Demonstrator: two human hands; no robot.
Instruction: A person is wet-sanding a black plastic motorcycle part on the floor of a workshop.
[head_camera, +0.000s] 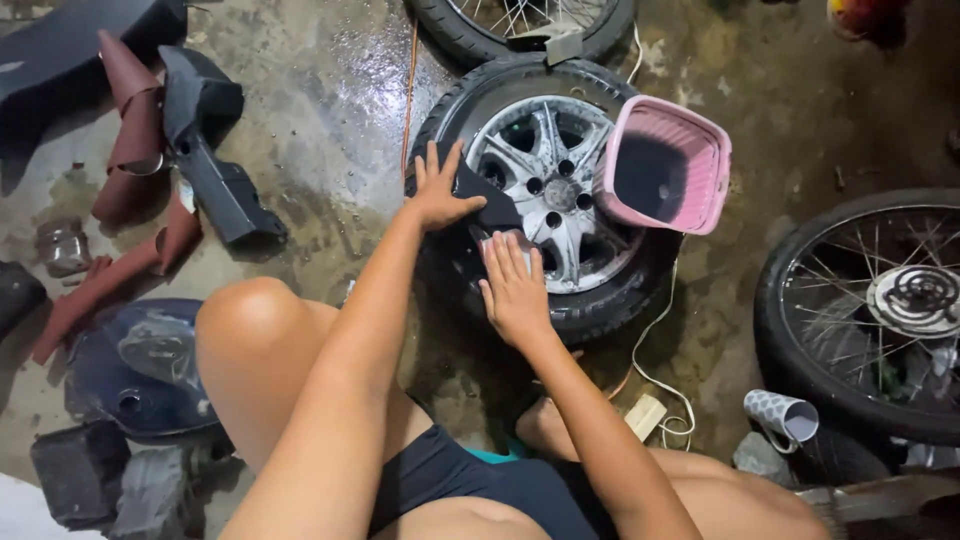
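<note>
On the wet concrete floor (330, 120) lies a car wheel (545, 190) with a black tyre and a shiny silver rim, and a dark plastic piece (488, 205) rests on its near-left side. Both hands are on that piece: the left hand (438, 192) holds its far end with the fingers spread wide, and the right hand (512, 290) presses flat on the near end with the fingers close together. A pink basket (665, 165) leans on the wheel's right side, and a spoked wheel (870, 310) lies well apart to the right.
</note>
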